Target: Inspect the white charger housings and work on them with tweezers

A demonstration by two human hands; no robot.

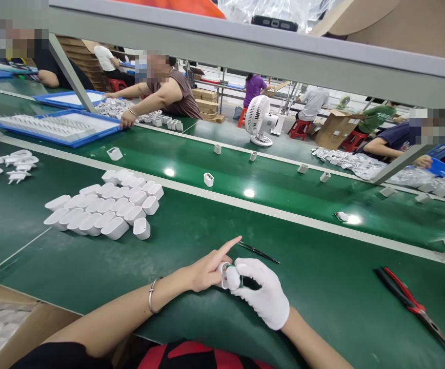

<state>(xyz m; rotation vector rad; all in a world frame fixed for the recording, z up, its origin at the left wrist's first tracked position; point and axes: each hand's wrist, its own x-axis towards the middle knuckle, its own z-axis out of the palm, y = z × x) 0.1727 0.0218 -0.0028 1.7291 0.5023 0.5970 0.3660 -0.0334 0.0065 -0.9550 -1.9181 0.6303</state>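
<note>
My left hand (pixel 207 269) is bare, with a bracelet on the wrist, and holds a small white charger shell (pixel 222 268) with its forefinger stretched out. My right hand (pixel 263 292), in a white glove, pinches a small green part (pixel 241 280) right against the shell. Both hands meet low over the green table (pixel 322 287), near its front edge. Black tweezers (pixel 259 252) lie on the mat just beyond my hands.
A packed cluster of white shells (pixel 107 205) lies to the left, loose plug parts (pixel 13 164) farther left. Red-handled pliers (pixel 415 307) lie at right. Single shells (pixel 208 179) ride the conveyor (pixel 268 179) behind. Co-workers sit across. A cardboard box (pixel 3 328) stands at bottom left.
</note>
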